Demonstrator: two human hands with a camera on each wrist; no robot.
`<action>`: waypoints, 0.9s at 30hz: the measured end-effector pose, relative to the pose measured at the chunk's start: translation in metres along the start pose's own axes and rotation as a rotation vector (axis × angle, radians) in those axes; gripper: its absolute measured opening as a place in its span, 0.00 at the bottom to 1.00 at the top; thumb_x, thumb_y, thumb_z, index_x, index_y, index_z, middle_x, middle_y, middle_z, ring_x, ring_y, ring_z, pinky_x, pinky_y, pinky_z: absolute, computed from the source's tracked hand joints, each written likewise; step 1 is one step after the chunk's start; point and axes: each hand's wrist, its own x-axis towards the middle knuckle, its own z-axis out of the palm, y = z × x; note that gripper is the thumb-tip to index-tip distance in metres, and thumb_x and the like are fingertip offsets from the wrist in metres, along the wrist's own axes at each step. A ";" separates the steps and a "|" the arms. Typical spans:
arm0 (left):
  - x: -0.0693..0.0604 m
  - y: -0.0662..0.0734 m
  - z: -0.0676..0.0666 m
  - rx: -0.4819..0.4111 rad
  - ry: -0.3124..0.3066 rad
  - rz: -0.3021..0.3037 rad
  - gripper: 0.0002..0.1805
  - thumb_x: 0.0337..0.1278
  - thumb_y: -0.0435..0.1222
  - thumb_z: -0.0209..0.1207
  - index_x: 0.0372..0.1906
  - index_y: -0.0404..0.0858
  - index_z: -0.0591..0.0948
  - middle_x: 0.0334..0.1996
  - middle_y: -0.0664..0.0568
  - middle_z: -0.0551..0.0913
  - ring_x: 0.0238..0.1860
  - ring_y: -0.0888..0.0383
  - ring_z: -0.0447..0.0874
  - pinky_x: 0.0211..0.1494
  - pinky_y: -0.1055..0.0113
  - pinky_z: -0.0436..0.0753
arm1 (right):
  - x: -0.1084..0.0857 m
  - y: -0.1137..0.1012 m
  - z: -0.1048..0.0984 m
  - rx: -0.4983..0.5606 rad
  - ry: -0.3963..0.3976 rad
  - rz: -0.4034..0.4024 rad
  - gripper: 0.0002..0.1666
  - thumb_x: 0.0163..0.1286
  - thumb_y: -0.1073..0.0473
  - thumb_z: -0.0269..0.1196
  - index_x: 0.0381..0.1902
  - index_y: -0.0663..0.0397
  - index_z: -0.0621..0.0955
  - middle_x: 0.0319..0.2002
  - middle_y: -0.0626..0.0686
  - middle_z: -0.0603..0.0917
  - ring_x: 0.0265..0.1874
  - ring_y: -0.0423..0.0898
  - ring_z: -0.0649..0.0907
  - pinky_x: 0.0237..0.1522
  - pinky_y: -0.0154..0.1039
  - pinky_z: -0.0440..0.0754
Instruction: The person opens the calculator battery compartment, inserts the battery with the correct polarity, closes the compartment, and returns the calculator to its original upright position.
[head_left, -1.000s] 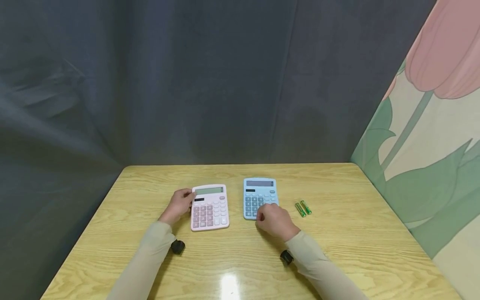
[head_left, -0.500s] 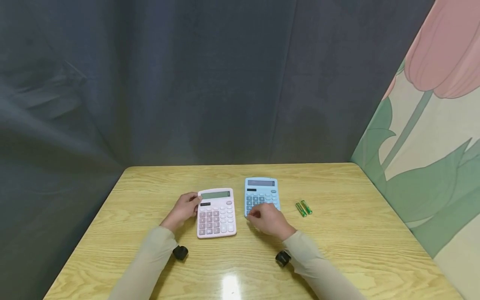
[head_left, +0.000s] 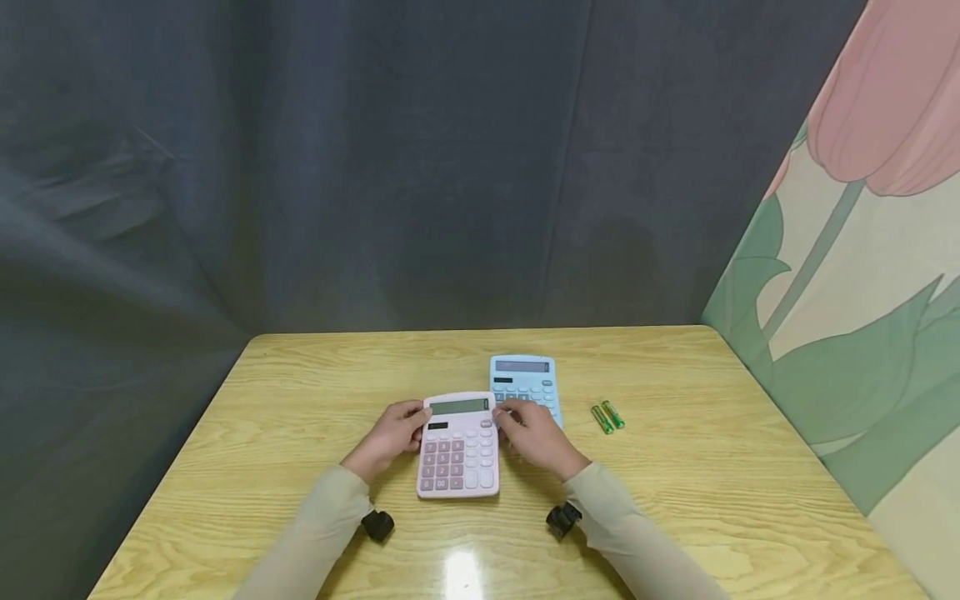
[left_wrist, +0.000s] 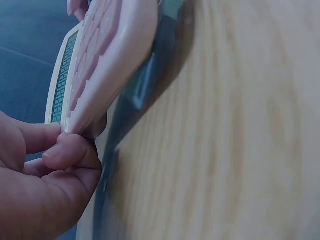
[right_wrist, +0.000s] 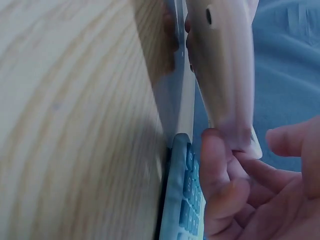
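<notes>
The pink calculator (head_left: pixel 459 458) is being held above the counter (head_left: pixel 300 408), in front of the person and between both hands. Its keys are facing up, and its display (head_left: pixel 459 407) is pointing away from the person. The underside is standing clear of the counter surface in the right wrist view.

The left grip (head_left: pixel 390 435) is clamping the calculator at its upper left edge: the thumb is pressing on the face side beside the display, and the fingers are bearing from beneath. The right grip (head_left: pixel 536 433) is meeting the opposite edge, level with the display. In the right wrist view its fingers are touching the underside and edge, while the thumb is standing slightly off the casing; whether this grip is clamped cannot be told.

The blue calculator (head_left: pixel 522 382) is lying on the counter, behind and to the right of the pink unit. The pink unit and the right grip are covering its lower part in the head view. Two green batteries (head_left: pixel 602 419) are lying side by side farther right, well apart from the pink unit.

Each forearm is wearing a light sleeve (head_left: pixel 630 525), with a black wrist device (head_left: pixel 378 526) sitting at the cuff. A dark curtain (head_left: pixel 420 167) is hanging behind the counter, and a panel with a tulip pattern (head_left: pixel 862 333) is standing along the right side.
</notes>
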 end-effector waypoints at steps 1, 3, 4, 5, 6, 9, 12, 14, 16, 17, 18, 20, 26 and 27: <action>0.000 -0.001 0.001 -0.014 -0.006 -0.001 0.13 0.77 0.34 0.49 0.48 0.27 0.78 0.23 0.51 0.69 0.24 0.61 0.64 0.24 0.73 0.65 | 0.000 0.001 0.000 -0.003 0.005 -0.005 0.18 0.79 0.56 0.53 0.52 0.63 0.82 0.30 0.58 0.84 0.19 0.48 0.80 0.18 0.40 0.79; -0.001 -0.003 0.003 -0.043 -0.016 -0.003 0.12 0.77 0.33 0.48 0.45 0.27 0.78 0.22 0.52 0.68 0.23 0.61 0.63 0.23 0.73 0.63 | 0.000 0.001 0.000 -0.004 0.018 -0.012 0.15 0.78 0.56 0.55 0.51 0.61 0.82 0.29 0.57 0.83 0.19 0.47 0.80 0.18 0.39 0.79; -0.001 -0.003 0.004 -0.051 -0.022 0.001 0.12 0.77 0.33 0.48 0.45 0.26 0.78 0.22 0.52 0.68 0.23 0.61 0.63 0.23 0.73 0.63 | 0.000 0.002 0.000 0.001 0.024 -0.018 0.14 0.77 0.57 0.55 0.50 0.61 0.82 0.29 0.56 0.83 0.19 0.47 0.80 0.18 0.39 0.79; -0.001 -0.004 0.005 -0.058 -0.029 0.003 0.12 0.77 0.33 0.48 0.44 0.26 0.77 0.22 0.52 0.69 0.23 0.61 0.64 0.23 0.73 0.63 | -0.001 0.002 0.000 0.006 0.029 -0.017 0.13 0.77 0.57 0.56 0.49 0.60 0.81 0.28 0.55 0.83 0.19 0.47 0.81 0.18 0.39 0.79; -0.002 -0.004 0.006 -0.061 -0.033 0.003 0.12 0.77 0.33 0.48 0.43 0.26 0.78 0.22 0.52 0.69 0.23 0.62 0.64 0.23 0.74 0.64 | -0.001 0.002 0.000 0.010 0.035 -0.018 0.12 0.77 0.57 0.56 0.48 0.59 0.81 0.28 0.54 0.82 0.18 0.48 0.81 0.18 0.39 0.78; -0.003 -0.004 0.010 -0.050 -0.044 0.019 0.14 0.77 0.33 0.48 0.42 0.25 0.78 0.21 0.51 0.69 0.21 0.61 0.64 0.22 0.73 0.65 | -0.002 0.001 -0.001 0.005 0.051 -0.020 0.10 0.76 0.57 0.57 0.45 0.57 0.79 0.26 0.51 0.81 0.17 0.46 0.79 0.17 0.39 0.77; -0.003 -0.005 0.012 -0.053 -0.042 0.026 0.15 0.77 0.34 0.49 0.41 0.24 0.79 0.21 0.51 0.70 0.20 0.62 0.65 0.22 0.73 0.67 | -0.001 -0.002 -0.002 -0.019 0.075 -0.028 0.09 0.75 0.57 0.57 0.42 0.57 0.81 0.26 0.50 0.81 0.19 0.43 0.78 0.19 0.38 0.75; -0.002 -0.006 0.014 -0.058 -0.032 0.036 0.15 0.76 0.35 0.50 0.41 0.24 0.79 0.21 0.50 0.71 0.20 0.62 0.66 0.22 0.73 0.68 | 0.000 -0.003 -0.003 -0.045 0.089 -0.042 0.10 0.74 0.57 0.57 0.40 0.56 0.83 0.27 0.49 0.82 0.22 0.42 0.77 0.22 0.37 0.75; -0.001 -0.007 0.015 -0.070 -0.018 0.039 0.15 0.76 0.35 0.51 0.41 0.24 0.80 0.21 0.49 0.72 0.20 0.63 0.67 0.21 0.73 0.70 | 0.001 -0.005 -0.004 -0.067 0.097 -0.052 0.11 0.74 0.57 0.57 0.38 0.55 0.85 0.28 0.48 0.83 0.24 0.41 0.77 0.25 0.36 0.75; -0.001 -0.008 0.016 -0.067 -0.012 0.047 0.15 0.75 0.35 0.52 0.41 0.24 0.80 0.21 0.49 0.73 0.20 0.62 0.68 0.21 0.74 0.71 | 0.001 -0.006 -0.005 -0.079 0.097 -0.053 0.12 0.74 0.57 0.57 0.37 0.54 0.86 0.29 0.47 0.84 0.25 0.41 0.77 0.26 0.35 0.75; -0.001 -0.007 0.017 -0.065 -0.005 0.051 0.15 0.75 0.35 0.52 0.41 0.24 0.80 0.21 0.49 0.73 0.20 0.62 0.68 0.21 0.74 0.71 | 0.001 -0.007 -0.005 -0.083 0.097 -0.050 0.12 0.74 0.57 0.57 0.36 0.54 0.86 0.28 0.47 0.84 0.24 0.41 0.77 0.26 0.35 0.75; -0.002 -0.007 0.019 -0.063 0.004 0.052 0.15 0.74 0.35 0.53 0.41 0.24 0.80 0.21 0.49 0.74 0.20 0.62 0.70 0.21 0.73 0.73 | 0.000 -0.009 -0.006 -0.084 0.094 -0.042 0.12 0.74 0.57 0.57 0.35 0.53 0.86 0.28 0.46 0.83 0.23 0.42 0.77 0.24 0.35 0.74; -0.009 0.004 0.022 -0.070 0.037 0.068 0.16 0.75 0.36 0.52 0.53 0.25 0.76 0.32 0.40 0.80 0.26 0.56 0.81 0.28 0.65 0.84 | -0.004 -0.016 -0.011 -0.100 0.103 -0.053 0.11 0.72 0.56 0.59 0.32 0.50 0.86 0.25 0.44 0.82 0.22 0.41 0.76 0.23 0.35 0.74; -0.011 0.008 0.022 -0.071 0.042 0.073 0.17 0.75 0.36 0.52 0.55 0.26 0.75 0.35 0.38 0.80 0.28 0.54 0.82 0.29 0.63 0.85 | -0.005 -0.017 -0.011 -0.104 0.104 -0.057 0.11 0.72 0.56 0.59 0.32 0.51 0.86 0.25 0.44 0.82 0.22 0.41 0.76 0.22 0.34 0.73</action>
